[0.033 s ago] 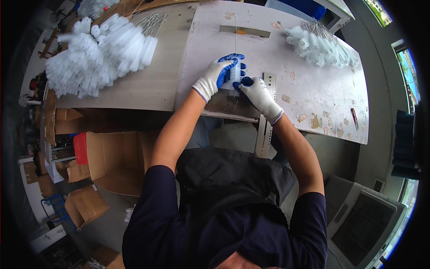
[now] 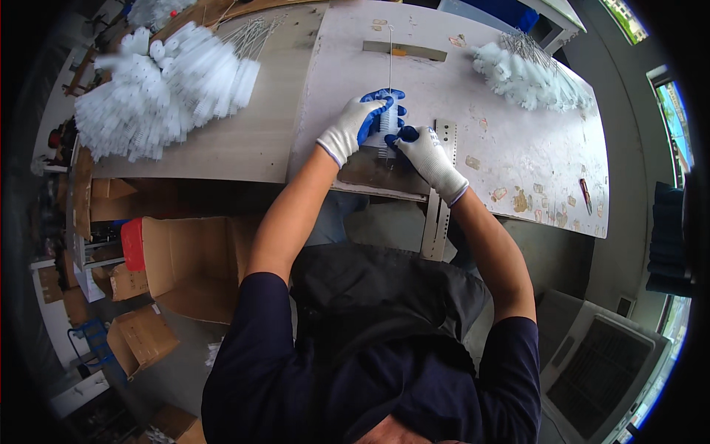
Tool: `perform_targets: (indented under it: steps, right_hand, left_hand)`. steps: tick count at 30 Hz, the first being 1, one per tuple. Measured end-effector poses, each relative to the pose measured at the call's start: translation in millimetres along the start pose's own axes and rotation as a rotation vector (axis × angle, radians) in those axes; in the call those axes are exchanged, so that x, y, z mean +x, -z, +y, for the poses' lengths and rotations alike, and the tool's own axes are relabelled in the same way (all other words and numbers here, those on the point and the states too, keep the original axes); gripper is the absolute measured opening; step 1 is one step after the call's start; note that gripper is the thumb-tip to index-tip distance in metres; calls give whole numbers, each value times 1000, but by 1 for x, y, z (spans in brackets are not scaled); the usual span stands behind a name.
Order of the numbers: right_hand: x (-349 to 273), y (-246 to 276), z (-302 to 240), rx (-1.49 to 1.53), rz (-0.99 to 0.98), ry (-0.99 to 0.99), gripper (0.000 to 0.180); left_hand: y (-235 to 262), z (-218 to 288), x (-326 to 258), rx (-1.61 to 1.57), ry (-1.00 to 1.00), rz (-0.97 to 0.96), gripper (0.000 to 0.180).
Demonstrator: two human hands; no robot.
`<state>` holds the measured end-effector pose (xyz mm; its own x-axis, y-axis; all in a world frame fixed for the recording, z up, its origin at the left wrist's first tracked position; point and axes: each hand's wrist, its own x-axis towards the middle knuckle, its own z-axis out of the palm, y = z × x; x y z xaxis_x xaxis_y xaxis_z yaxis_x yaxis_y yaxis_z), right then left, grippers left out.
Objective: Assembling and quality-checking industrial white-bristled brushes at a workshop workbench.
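A bottle brush (image 2: 389, 124) with white bristles stands lengthwise before me, its thin wire handle pointing away toward the far side of the table. My left hand (image 2: 358, 124), in a white glove with blue-coated fingers, is wrapped around the bristled part. Lower on the same brush, my right hand (image 2: 429, 154), gloved alike, has its fingers closed in a pinch at the right side of the bristles. The exact grip of those fingertips is partly hidden. Beneath the lower end of the brush lies a dark plate (image 2: 362, 172) at the table's near edge.
A big heap of white brushes (image 2: 163, 92) covers the left table; a smaller pile (image 2: 529, 78) lies far right. A flat bar (image 2: 425, 53) is beyond my hands. A perforated metal strip (image 2: 445, 137) runs beside my right hand. A red-handled tool (image 2: 586, 196) and cardboard box (image 2: 196, 259) flank me.
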<state>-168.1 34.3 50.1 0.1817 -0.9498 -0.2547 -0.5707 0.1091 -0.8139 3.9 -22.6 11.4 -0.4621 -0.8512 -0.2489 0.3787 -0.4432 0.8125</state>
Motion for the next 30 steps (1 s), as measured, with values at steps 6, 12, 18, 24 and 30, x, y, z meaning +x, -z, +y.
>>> perform_targets:
  steps: [6,12,18,24,30]
  right_hand:
    - [3,6,6,99,29,-40,33]
    - [10,1,15,-102,61,40,31]
    - [9,1,16,-124,49,83,30]
    - [0,6,11,-189,15,82,30]
    - [-11,6,19,-426,75,295,30]
  left_hand:
    - [-5,3,11,163,20,142,30]
    - [-4,-5,15,191,-60,208,26]
    - [-7,-11,15,186,-107,216,25]
    - [-29,3,1,318,-75,301,19]
    - [-17,0,0,437,-85,362,18]
